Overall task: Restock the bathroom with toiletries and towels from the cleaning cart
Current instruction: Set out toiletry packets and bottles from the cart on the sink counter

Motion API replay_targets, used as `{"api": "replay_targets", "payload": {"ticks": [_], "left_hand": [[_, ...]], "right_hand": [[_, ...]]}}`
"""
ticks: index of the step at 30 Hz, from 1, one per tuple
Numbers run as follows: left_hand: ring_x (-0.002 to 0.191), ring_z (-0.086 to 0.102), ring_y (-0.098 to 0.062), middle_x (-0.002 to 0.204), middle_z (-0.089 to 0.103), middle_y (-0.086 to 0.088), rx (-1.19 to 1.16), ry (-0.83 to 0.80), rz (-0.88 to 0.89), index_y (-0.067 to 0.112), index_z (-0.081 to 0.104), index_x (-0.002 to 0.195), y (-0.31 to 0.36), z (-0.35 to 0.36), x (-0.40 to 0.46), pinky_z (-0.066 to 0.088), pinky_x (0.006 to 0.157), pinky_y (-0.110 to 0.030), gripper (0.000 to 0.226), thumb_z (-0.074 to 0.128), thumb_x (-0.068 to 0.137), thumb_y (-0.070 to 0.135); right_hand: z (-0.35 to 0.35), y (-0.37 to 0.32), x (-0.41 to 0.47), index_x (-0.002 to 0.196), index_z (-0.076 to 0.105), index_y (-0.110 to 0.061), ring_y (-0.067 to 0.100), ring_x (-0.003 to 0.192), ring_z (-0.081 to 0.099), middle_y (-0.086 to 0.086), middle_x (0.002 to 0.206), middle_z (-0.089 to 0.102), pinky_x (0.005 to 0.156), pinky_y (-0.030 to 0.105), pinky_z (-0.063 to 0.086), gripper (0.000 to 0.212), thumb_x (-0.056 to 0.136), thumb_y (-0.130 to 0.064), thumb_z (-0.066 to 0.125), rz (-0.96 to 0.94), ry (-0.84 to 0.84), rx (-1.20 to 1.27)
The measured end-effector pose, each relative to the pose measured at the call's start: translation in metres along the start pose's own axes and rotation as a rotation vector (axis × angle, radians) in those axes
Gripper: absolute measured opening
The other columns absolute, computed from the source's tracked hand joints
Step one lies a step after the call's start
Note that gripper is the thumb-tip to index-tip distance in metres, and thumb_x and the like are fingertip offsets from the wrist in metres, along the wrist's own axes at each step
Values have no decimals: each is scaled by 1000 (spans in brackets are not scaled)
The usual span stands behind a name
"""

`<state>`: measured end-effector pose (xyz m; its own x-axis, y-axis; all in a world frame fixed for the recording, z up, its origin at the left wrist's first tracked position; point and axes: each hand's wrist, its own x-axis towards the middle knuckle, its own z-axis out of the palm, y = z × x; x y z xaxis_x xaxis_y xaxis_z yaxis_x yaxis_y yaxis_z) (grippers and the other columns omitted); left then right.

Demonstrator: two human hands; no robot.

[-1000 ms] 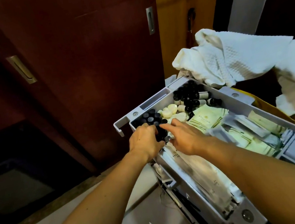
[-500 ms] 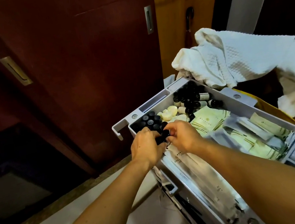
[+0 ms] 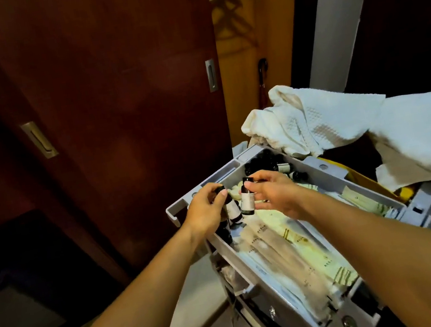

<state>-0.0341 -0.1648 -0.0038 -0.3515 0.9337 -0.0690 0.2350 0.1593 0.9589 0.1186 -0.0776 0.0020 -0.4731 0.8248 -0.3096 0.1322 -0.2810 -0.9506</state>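
Note:
A grey cart tray (image 3: 332,172) holds small dark toiletry bottles, pale soaps and paper-wrapped packets. Above its near-left corner my left hand (image 3: 205,212) grips a dark bottle with a pale label (image 3: 232,209) by its cap end. Just to the right, my right hand (image 3: 273,192) pinches a second dark labelled bottle (image 3: 247,201) at its cap with thumb and fingers. Both bottles are lifted clear of the tray and hang close together. More dark bottles (image 3: 265,163) lie at the tray's far corner. White towels (image 3: 338,120) are heaped on the cart behind the tray.
A dark wooden sliding door (image 3: 114,109) with metal pull handles stands left of the cart. Long wrapped packets (image 3: 286,254) fill the tray's near side. The cart's lower front (image 3: 262,312) is beneath the tray, with pale floor to its left.
Both hands have lifted out of the cluster of dark bottles, each now holding one bottle above the tray. The view has shifted slightly.

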Motion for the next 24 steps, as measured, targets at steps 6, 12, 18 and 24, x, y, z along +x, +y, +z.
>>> {"api": "replay_targets", "payload": {"ticks": [6, 12, 18, 24], "left_hand": [[90, 70, -26, 109, 63, -8, -163, -125, -123, 18, 56, 116, 19, -15, -41, 62, 62, -41, 19, 40, 106, 24], [104, 68, -36, 121, 58, -15, -221, -130, -143, 21, 54, 120, 16, -25, -83, 62, 70, -50, 21, 38, 107, 25], [99, 72, -29, 114, 70, -13, -265, -132, -174, 9, 57, 122, 11, -34, -123, 60, 81, -50, 24, 47, 105, 23], [95, 72, -25, 111, 69, -18, -296, -112, -184, -3, 50, 124, 20, -36, -160, 63, 71, -43, 33, 53, 102, 21]], "right_hand": [[16, -10, -41, 109, 66, -19, 20, 91, 73, 6, 108, 74, 75, 39, 61, 14, 96, -24, 64, 21, -165, -16], [38, 2, -76, 114, 66, -19, 25, 100, 71, 8, 113, 71, 79, 47, 61, 17, 99, -25, 60, 24, -194, 20], [51, 18, -108, 121, 60, -19, 25, 103, 69, 12, 117, 68, 68, 42, 60, 21, 102, -24, 53, 66, -175, 117], [53, 23, -132, 123, 56, -12, 20, 94, 74, 6, 102, 76, 71, 35, 60, 32, 95, -22, 66, -2, -260, -5]]}}
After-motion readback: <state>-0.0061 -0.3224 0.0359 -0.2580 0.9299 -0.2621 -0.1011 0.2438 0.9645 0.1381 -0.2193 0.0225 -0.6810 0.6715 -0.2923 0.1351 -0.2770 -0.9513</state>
